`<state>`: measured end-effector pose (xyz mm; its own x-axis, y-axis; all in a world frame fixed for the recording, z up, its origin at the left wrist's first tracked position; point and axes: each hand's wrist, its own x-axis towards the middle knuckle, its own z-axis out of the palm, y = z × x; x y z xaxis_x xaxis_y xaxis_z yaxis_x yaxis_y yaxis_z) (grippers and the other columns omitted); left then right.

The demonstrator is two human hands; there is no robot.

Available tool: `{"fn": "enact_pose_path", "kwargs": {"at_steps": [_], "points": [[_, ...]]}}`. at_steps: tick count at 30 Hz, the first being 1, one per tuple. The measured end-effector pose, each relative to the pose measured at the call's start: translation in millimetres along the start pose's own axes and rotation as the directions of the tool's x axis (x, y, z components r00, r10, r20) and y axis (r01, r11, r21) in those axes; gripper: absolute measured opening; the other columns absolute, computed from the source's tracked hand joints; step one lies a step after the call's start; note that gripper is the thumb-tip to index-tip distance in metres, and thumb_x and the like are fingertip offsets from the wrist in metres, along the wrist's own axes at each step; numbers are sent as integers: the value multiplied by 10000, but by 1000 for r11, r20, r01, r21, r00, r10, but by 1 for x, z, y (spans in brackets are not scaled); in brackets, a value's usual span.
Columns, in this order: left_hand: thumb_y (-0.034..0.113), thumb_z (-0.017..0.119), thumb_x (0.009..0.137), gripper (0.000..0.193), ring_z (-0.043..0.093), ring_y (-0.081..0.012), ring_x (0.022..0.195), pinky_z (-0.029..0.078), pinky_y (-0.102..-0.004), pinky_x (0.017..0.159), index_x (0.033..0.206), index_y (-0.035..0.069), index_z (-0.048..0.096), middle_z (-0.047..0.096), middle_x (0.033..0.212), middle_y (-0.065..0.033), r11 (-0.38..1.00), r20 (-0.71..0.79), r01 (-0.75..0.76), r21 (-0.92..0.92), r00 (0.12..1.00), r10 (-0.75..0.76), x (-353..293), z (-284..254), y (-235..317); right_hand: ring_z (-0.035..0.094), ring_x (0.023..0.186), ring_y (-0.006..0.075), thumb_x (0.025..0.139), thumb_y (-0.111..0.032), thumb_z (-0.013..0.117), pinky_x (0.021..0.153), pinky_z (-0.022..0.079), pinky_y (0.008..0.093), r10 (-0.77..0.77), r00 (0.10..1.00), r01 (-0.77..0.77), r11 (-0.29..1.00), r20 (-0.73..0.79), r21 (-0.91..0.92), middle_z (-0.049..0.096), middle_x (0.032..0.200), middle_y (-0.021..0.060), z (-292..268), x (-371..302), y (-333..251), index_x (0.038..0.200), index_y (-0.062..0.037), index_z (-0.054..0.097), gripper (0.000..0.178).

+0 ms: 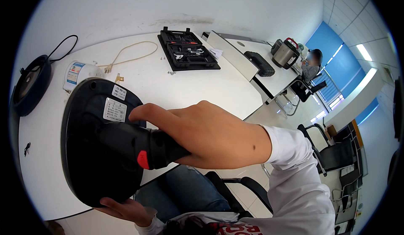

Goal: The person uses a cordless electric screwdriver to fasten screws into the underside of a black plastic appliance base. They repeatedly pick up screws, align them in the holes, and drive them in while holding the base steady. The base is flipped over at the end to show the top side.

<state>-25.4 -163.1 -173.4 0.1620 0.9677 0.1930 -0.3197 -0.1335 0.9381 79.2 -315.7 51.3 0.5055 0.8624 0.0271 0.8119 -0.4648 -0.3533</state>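
Note:
I hold a black oval appliance base [101, 167] tilted up in front of me, its flat face with two printed stickers toward me. A stubby black neck [158, 146] with a red tab [143, 159] sticks out from that face. My right hand [206, 134] is closed around the neck, one finger stretched along it toward the stickers; its other fingers are partly hidden. Under the base's lower rim, my left hand [130, 213] grips the edge, with some fingers behind it. Just beyond the base lies a white cylindrical part [80, 73] with a blue-and-white label.
On the white table [219, 94] lie an open black tool case [187, 52], a pale cord [134, 45], small screws [171, 73] and a black tie [27, 149]. A dark blue round housing [35, 85] stands far left. Another person [311, 69] sits beyond, near a metal cooker [286, 53].

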Motion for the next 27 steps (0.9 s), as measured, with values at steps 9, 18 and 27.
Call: {"fn": "enact_pose_path", "kwargs": {"at_steps": [9, 18, 27], "points": [[639, 442, 920, 857, 531, -356, 1230, 499, -392, 993, 1470, 7, 258, 375, 1450, -232, 999, -1, 28, -43, 1000, -29, 0, 2, 2, 632, 666, 383, 702, -13, 705, 537, 452, 441, -79, 994, 82, 996, -77, 36, 626, 770, 161, 4, 0, 2, 1286, -44, 373, 673], [636, 401, 936, 840, 547, -344, 1214, 539, -384, 930, 1457, -12, 280, 389, 1428, -241, 999, 14, -11, 36, 1000, 10, 0, -4, -3, 640, 690, 386, 683, -2, 713, 546, 457, 437, -34, 999, 34, 999, -20, -11, 641, 857, 167, 2, -2, 0, 1349, -88, 335, 771], [641, 427, 923, 844, 559, -361, 1197, 542, -382, 923, 1458, 4, 284, 409, 1421, -236, 1000, -16, 31, -2, 999, -31, -1, -1, -1, 628, 684, 391, 689, 14, 695, 553, 445, 454, -83, 995, 84, 996, -63, 11, 619, 756, 172, 2, -3, 2, 1304, -10, 377, 693]]}}
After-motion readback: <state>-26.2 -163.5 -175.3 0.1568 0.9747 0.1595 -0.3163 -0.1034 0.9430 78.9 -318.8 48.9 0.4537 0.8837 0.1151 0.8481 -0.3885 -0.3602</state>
